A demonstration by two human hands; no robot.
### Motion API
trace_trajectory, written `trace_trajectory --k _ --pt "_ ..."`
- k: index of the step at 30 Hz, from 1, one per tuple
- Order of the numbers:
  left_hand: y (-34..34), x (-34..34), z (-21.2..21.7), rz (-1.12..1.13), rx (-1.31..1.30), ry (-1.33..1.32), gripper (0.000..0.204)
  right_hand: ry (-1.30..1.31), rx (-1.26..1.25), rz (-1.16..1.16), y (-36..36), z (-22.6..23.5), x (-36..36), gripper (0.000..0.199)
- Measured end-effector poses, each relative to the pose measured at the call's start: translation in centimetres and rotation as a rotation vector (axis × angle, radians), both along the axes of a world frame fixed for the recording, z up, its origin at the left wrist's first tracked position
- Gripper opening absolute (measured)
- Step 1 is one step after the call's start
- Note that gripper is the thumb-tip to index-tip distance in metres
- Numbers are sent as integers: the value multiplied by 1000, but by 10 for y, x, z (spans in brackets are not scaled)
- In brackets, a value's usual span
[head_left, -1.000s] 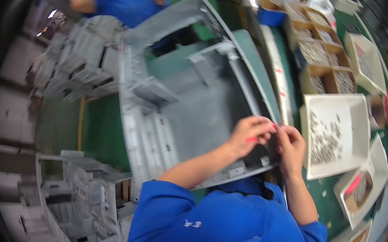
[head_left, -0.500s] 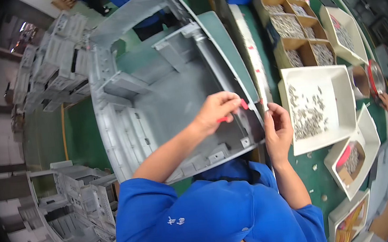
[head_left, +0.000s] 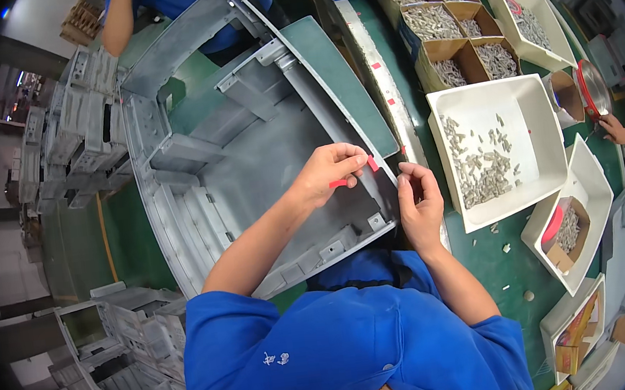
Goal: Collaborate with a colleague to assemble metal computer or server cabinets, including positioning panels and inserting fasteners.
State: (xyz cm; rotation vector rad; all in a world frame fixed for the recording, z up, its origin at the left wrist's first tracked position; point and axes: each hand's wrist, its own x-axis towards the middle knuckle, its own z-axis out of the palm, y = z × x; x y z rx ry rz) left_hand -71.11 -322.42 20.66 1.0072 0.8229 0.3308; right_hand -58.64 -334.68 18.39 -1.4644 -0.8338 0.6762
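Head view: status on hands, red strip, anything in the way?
Left hand: pinching red strip. Right hand: just outside grey housing, grip contents unclear. Housing's rim between hands; no other obstruction visible.

You face a large grey shell (head_left: 153, 182), roughly rectangular, open side up, with raised walls and inner ribs, its far end slanting leftward. A small red piece (head_left: 372, 163) sits at the fingertips of your left hand (head_left: 334, 169), near the shell's right wall.
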Motion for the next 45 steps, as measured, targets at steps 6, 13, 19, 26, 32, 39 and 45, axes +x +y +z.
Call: trace_trajectory --k 6,13,19,26,32,39,45 --pt "2 2 -7 -19 -26 -20 14 -79 11 -17 6 2 0 14" --pt "0 6 -7 5 -45 -50 12 -175 42 -14 8 4 1 13" --pt "-3 6 -7 30 -53 -45 12 -207 43 -13 8 5 1 13" --pt "-3 6 -9 52 -59 -57 11 -170 7 26 10 5 4 13" --pt "-2 6 -10 25 -54 -54 13 -157 -51 105 15 4 9 12" --pt "-1 6 -11 36 -86 -67 11 26 -201 202 24 5 16 15" --pt "1 5 -14 41 -110 -93 10 70 -204 237 28 5 17 15"
